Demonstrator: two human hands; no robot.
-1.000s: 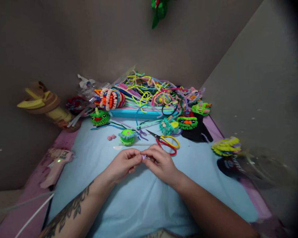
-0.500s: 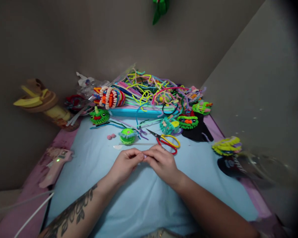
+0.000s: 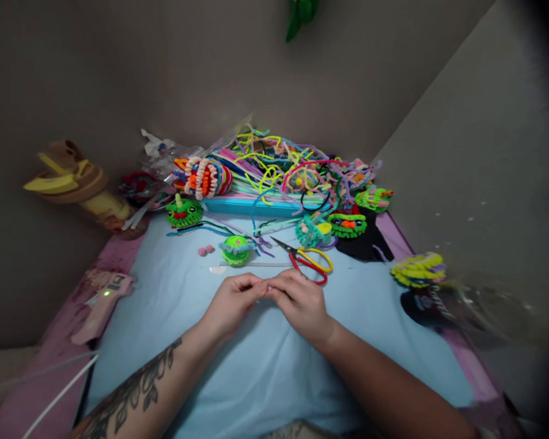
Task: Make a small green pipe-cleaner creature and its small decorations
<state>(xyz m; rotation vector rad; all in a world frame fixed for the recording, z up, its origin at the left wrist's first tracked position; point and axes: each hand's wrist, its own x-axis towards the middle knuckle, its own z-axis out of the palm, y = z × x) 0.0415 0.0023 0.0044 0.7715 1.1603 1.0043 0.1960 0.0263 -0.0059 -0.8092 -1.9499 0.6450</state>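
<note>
My left hand (image 3: 235,300) and my right hand (image 3: 299,300) meet fingertip to fingertip above the blue cloth (image 3: 256,378). Pinched between them is a small lilac piece of pipe cleaner (image 3: 269,288), mostly hidden by the fingers. Just beyond my right hand lie scissors (image 3: 308,259) with one red and one yellow handle, blades pointing away to the left. A round green pipe-cleaner figure (image 3: 235,250) with a blue-grey fringe sits beyond my left hand. Beside it are two small pink balls (image 3: 205,250). A thin clear stick (image 3: 260,264) lies between the figure and my hands.
At the back, a blue box (image 3: 256,207) overflows with a tangle of pipe cleaners (image 3: 274,158). Colourful pipe-cleaner figures surround it, including a striped one (image 3: 204,178). A pink glue gun (image 3: 103,308) with a lit green light lies left; a yellow-green figure (image 3: 418,269) sits right.
The view has shifted very slightly. Both hands stay together on the lilac piece in nearly the same place, with only tiny finger movement.
</note>
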